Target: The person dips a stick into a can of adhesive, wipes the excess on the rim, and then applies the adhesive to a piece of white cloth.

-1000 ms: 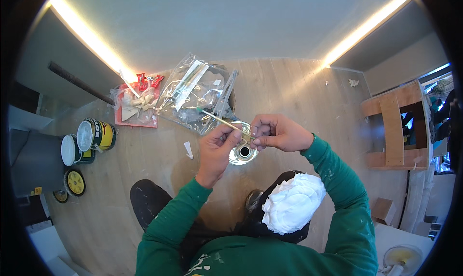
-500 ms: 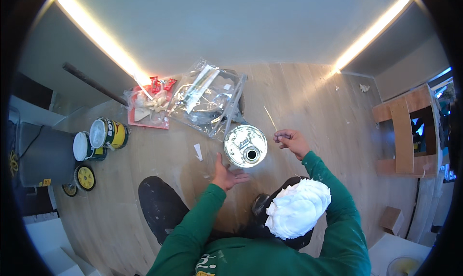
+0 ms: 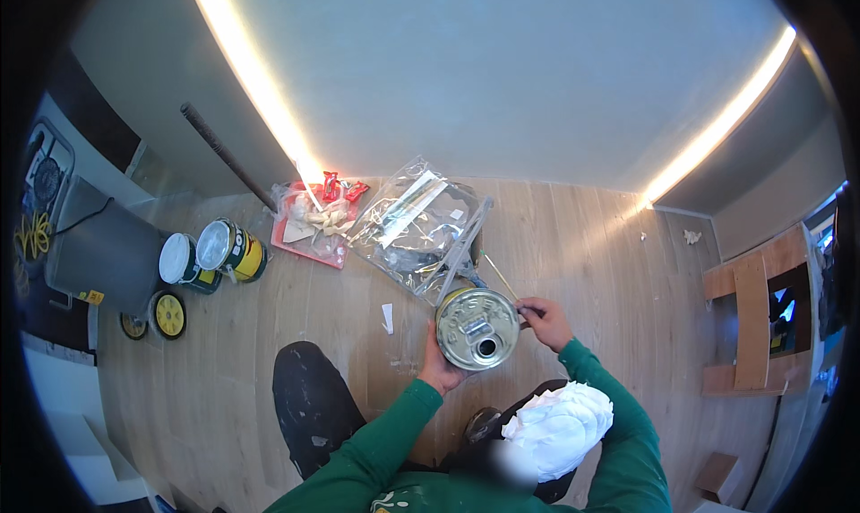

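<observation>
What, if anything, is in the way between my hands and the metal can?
Nothing visible: your left hand is on the can, and your right hand, holding a thin stick, is beside it. The plastic bag lies beyond, not between.

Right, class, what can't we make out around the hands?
Head view:
Inside the metal can: hidden by its top.
Most fingertips of the left hand: behind the can.
How the right hand pinches the thin stick: too small.
Rest of the green left sleeve: beyond the lower edge.

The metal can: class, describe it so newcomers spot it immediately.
On the plank floor, find the clear plastic bag; below it in view, at the left hand, is the metal can. Unlike the buckets, its silvery top has a dark hole.
</observation>
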`<state>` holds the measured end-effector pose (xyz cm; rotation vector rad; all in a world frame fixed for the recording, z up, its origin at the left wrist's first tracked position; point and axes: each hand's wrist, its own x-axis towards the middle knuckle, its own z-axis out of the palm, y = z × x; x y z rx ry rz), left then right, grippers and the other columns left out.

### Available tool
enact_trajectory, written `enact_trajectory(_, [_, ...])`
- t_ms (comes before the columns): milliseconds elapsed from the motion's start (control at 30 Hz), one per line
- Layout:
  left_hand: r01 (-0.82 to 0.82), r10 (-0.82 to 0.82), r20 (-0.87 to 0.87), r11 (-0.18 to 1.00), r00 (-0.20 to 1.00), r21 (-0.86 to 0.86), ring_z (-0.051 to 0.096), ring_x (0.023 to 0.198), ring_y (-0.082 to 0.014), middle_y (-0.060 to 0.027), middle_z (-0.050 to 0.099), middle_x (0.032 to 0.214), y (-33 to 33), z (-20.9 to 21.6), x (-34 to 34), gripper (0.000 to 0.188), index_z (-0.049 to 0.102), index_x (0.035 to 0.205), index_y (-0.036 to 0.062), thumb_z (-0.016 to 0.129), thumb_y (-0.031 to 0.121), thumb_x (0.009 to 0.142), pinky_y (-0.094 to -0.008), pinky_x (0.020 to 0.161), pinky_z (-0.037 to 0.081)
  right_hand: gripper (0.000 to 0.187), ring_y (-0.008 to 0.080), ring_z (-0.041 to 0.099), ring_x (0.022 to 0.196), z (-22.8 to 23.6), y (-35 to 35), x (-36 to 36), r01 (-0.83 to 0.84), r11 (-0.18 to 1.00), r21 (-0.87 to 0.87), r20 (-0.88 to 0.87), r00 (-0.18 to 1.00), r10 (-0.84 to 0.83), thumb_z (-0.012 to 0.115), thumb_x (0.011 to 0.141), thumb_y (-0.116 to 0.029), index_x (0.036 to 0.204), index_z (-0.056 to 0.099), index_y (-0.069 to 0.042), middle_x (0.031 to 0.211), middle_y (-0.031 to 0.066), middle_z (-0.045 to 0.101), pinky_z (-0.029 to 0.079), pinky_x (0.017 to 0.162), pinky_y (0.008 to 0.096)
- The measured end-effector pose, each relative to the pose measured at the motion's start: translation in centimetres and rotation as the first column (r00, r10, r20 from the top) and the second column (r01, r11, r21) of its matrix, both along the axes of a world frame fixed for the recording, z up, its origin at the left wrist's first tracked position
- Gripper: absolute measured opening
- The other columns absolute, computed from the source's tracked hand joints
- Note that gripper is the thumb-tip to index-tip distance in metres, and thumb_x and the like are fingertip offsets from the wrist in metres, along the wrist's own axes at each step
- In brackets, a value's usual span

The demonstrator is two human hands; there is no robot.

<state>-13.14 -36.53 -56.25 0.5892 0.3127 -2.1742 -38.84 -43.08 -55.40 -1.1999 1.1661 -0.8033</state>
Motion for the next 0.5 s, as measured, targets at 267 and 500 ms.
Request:
enact_trajectory(267, [-0.13,0.107,-0.137,0.976,0.985,-0.174,0.055,0.13,-0.0327,-0.0132,0.058,0.142,-2.2,10.5,0.3,0.076,0.055,0.142,0.011,0.045,0.07,0.096,-0.0527,0.111,0.044,0.028,0.019,0.069,0.097,15.5,-0.6,0.0,-0.115,0.907,-0.406,-0.074,0.993,0.092,0.051,0.097,0.009,0.114,0.071,-0.002,0.108,0.0104,0.072,0.061,0.077,0.0316])
enact_trajectory(500, [-0.4,0.326,-0.242,0.829,0.914,-0.391,0.058,0.127,-0.0364,-0.0159,0.059,0.141,-7.2,17.7,6.9,0.073,0.055,0.141,0.009,0.049,0.066,0.096,-0.0556,0.108,0.046,0.029,0.0192,0.069,0.101,28.7,-6.7,7.8,-0.235,0.717,-0.656,-0.21,0.97,0.125,0.056,0.094,0.009,0.116,0.071,-0.002,0.109,0.0108,0.072,0.058,0.087,0.0339])
